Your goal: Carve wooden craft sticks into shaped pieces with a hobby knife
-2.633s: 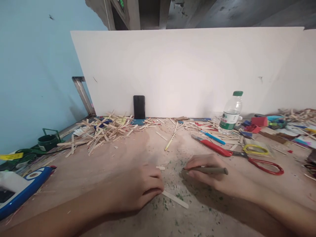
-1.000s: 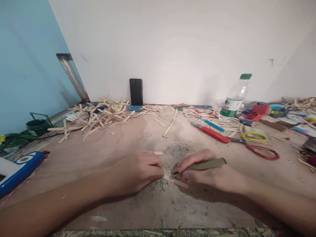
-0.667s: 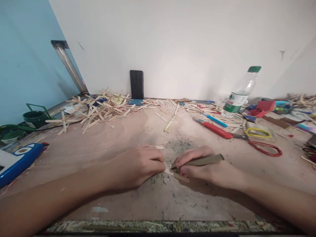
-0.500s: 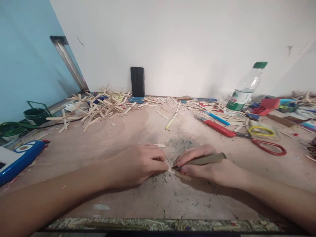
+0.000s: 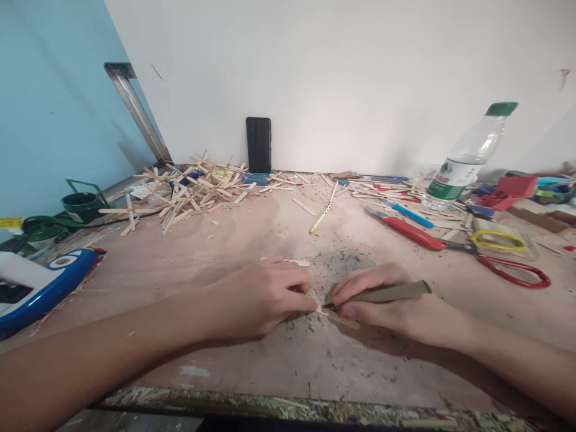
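My right hand (image 5: 387, 303) is closed round a grey-olive pen (image 5: 391, 293), its dark tip pointing left and down at a wooden craft stick (image 5: 344, 321). The stick lies flat on the table, one rounded end showing below my right fingers. My left hand (image 5: 281, 294) has its fingers curled and pressed together, pinning the stick's other end, which they hide. Just beyond my left knuckles another craft stick (image 5: 297, 263) lies partly covered. Small dark green crumbs are scattered around both hands.
A tangled heap of craft sticks (image 5: 193, 195) is at the back left, beside an upright black phone (image 5: 259, 145). On the right lie a red utility knife (image 5: 414, 233), scissors (image 5: 513, 270) and a tilted water bottle (image 5: 459, 174). A blue-and-white object (image 5: 54, 288) sits at left.
The camera view has turned slightly left, so everything sits further right in the picture. Both hands, the pen and the stick keep nearly the same positions relative to each other.
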### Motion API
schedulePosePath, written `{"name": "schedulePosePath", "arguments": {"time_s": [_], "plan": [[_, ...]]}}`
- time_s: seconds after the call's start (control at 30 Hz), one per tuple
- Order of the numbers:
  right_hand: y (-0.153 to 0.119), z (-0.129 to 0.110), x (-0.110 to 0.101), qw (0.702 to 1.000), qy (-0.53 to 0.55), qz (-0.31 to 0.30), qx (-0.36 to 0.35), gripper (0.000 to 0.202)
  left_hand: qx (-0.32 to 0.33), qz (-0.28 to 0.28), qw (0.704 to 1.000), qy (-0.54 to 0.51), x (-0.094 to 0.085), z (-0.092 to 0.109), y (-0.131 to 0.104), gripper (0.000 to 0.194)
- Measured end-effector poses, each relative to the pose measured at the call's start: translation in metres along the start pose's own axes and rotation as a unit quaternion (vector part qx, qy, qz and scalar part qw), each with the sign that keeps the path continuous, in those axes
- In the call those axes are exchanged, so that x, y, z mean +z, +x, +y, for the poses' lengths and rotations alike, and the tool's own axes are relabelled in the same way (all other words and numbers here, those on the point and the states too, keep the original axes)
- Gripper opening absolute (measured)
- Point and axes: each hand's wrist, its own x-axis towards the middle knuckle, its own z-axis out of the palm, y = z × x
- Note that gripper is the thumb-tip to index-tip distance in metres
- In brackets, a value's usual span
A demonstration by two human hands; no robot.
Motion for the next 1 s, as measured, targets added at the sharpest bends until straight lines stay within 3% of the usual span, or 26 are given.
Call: {"name": "schedulePosePath", "arguments": {"time_s": [0.4, 0.77, 1.0], "plan": [[0.001, -0.008, 0.002, 0.999, -0.026, -0.007, -0.029, 0.018, 0.014, 0.016, 1.0, 0.01, -0.001, 0.003, 0.001, 0.025], [-0.004, -0.009, 0.004, 0.997, -0.056, 0.002, -0.058, 0.019, 0.011, -0.01, 1.0, 0.015, -0.009, 0.016, 0.005, 0.004], [-0.002, -0.002, 0.005, 0.996, -0.064, 0.008, -0.06, 0.021, 0.012, -0.026, 0.999, 0.042, -0.01, 0.018, 0.006, 0.013]]}}
